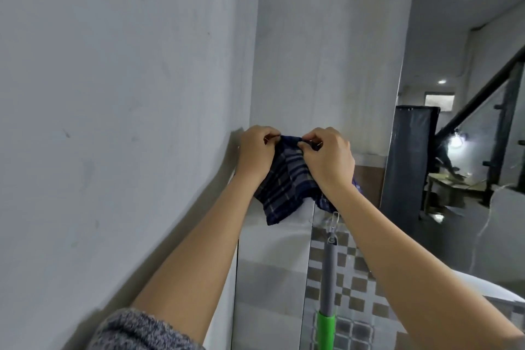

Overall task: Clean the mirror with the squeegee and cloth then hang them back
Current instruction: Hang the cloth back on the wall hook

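A dark blue and grey checked cloth (287,182) hangs against the wall in the corner, held up by its top edge. My left hand (255,153) pinches the top edge on the left and my right hand (329,156) pinches it on the right, both raised in front of me. What the cloth hangs from is hidden behind my fingers. Below my right wrist the squeegee (329,278) hangs upright by a metal clip at the top of its grey handle, with a green grip lower down; its blade is out of frame.
A plain grey wall (113,122) fills the left side. Checked tiles (352,287) cover the wall behind the squeegee. A dark panel (409,167) and a staircase railing (488,94) stand to the right, with a white rounded rim (497,290) at the lower right.
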Tool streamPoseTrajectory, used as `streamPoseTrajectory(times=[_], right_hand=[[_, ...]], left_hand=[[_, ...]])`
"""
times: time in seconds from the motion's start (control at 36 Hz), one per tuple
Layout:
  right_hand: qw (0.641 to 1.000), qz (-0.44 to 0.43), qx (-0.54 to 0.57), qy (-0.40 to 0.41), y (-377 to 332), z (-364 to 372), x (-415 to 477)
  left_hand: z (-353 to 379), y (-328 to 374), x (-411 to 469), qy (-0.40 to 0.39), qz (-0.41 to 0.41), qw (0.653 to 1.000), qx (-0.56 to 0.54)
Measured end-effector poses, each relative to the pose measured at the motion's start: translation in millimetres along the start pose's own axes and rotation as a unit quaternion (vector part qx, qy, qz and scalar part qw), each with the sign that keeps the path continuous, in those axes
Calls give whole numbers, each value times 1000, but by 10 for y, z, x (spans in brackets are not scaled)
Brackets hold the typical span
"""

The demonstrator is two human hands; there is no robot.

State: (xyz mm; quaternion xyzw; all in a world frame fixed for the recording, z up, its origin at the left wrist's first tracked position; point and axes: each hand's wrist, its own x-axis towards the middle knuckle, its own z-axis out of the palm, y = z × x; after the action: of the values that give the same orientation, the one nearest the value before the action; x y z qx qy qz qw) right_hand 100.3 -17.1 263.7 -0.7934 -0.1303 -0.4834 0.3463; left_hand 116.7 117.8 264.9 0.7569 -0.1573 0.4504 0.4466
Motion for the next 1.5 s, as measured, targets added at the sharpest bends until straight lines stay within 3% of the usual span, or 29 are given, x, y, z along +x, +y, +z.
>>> streamPoseTrajectory(times=[0.11, 0.36, 0.47, 0.83, 0.94, 1.14, 1.31, 1.5], right_hand=[[1000, -6, 23, -17, 97, 82, -89], [976, 75, 182, -94, 204, 48, -310], [952, 116, 250, -135, 208, 13, -366], [941, 117, 239, -207, 242, 72, -483], [940, 121, 245, -205, 278, 73, -563], [946, 114, 240, -188, 238, 49, -652], [946, 126, 225, -199, 174, -49, -643], [960, 118, 155, -199, 85, -168, -658]], left_hand=[[63, -156, -94, 25, -13, 999, -37], [-22, -157, -387, 8, -64, 987, -147], [-37, -86, -505, -52, -98, 970, -214], [-44, -114, -719, -151, -126, 951, -238], [7, -166, -815, -138, -129, 949, -253], [29, -188, -861, -141, -117, 957, -226], [14, -198, -764, -108, -92, 984, -105], [-81, -59, -777, -101, -96, 989, -48]])
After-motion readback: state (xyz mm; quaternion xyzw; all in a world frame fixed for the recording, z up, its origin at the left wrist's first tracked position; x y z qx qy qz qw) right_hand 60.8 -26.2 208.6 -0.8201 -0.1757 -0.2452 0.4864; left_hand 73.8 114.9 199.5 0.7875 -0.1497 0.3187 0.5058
